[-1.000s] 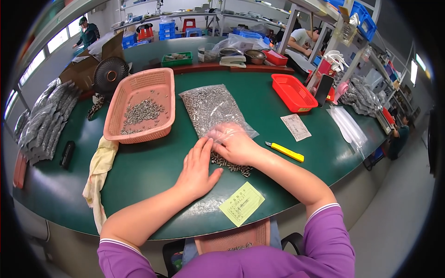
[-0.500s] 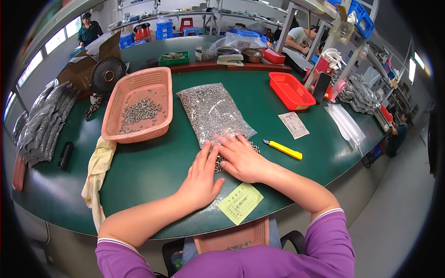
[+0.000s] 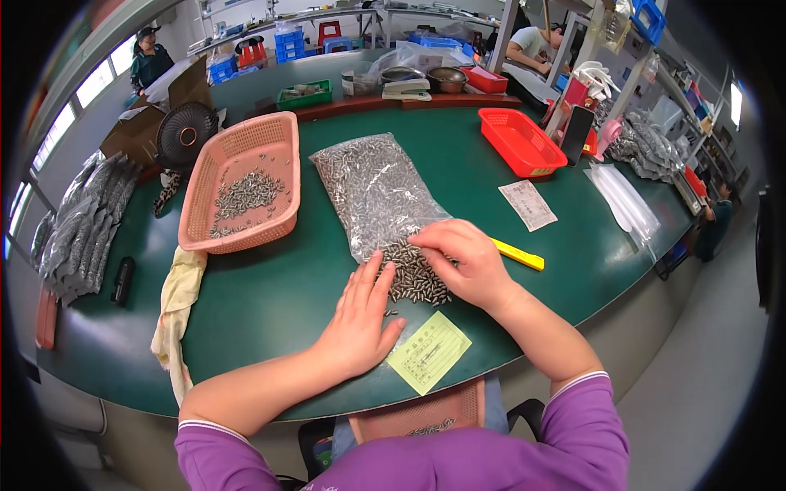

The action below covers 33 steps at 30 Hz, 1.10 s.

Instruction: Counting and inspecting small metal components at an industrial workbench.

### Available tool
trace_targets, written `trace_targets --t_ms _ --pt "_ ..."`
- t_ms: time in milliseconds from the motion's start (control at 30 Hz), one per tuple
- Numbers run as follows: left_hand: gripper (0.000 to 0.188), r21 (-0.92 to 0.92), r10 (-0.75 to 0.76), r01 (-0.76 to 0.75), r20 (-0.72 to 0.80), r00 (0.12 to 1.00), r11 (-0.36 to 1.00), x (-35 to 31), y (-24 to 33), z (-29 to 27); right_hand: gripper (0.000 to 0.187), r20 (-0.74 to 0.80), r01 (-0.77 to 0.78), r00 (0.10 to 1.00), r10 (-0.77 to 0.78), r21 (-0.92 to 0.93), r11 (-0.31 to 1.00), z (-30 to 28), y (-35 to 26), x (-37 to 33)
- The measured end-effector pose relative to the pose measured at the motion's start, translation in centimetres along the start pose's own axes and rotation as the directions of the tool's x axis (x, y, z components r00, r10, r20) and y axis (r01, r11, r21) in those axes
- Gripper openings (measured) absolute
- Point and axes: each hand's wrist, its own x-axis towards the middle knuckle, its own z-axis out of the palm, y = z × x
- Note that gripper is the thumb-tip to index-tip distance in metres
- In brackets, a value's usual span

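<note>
A clear plastic bag (image 3: pixel 372 184) full of small metal pins lies flat on the green table. At its near end a loose pile of the same pins (image 3: pixel 417 277) has spread onto the tabletop. My left hand (image 3: pixel 356 323) rests at the pile's left side, fingers stretched out, fingertips by the bag's lower corner. Over the pile's upper right, my right hand (image 3: pixel 471 262) is closed, its thumb and fingertips drawn together near the bag's edge; what they pinch, if anything, is too small to tell. A yellow-green paper slip (image 3: pixel 430 353) lies just below the pile.
A pink basket (image 3: pixel 282 214) with loose pins stands left; another basket (image 3: pixel 368 425) is at my lap. Right of my hand are a yellow utility knife (image 3: pixel 521 254), a paper slip (image 3: pixel 528 204) and a red basket (image 3: pixel 553 160). Filled bags (image 3: pixel 78 237) are stacked far left.
My right hand has lifted off the pile, moved right and curled its fingers, uncovering the loose pins. My left hand stays at the pile's left side. The view has shifted slightly.
</note>
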Motion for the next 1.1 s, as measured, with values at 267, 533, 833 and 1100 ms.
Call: trace_targets --t_ms 267,533,833,1100 --pt "0.081 -0.151 0.016 -0.006 0.063 0.998 0.989 -0.1 0.3 -0.4 0.014 -0.172 -0.085 0.982 0.073 -0.063 0.994 -1.3 -0.6 0.1" --pt "0.077 -0.006 0.13 -0.131 0.206 0.97 0.991 0.2 0.8 -0.7 0.01 -0.239 -0.165 0.956 0.168 0.032 0.986 -1.8 0.2 -0.1" --pt "0.069 -0.05 0.22 -0.214 0.216 0.951 0.976 0.9 0.1 -1.2 0.013 -0.099 -0.234 0.963 0.252 0.168 0.958 -0.8 1.2 -0.5" --pt "0.019 -0.008 -0.097 0.101 -0.329 0.939 0.995 1.4 -3.5 -3.9 0.021 -0.106 -0.166 0.98 0.171 0.052 0.985 -0.3 1.7 -0.5"
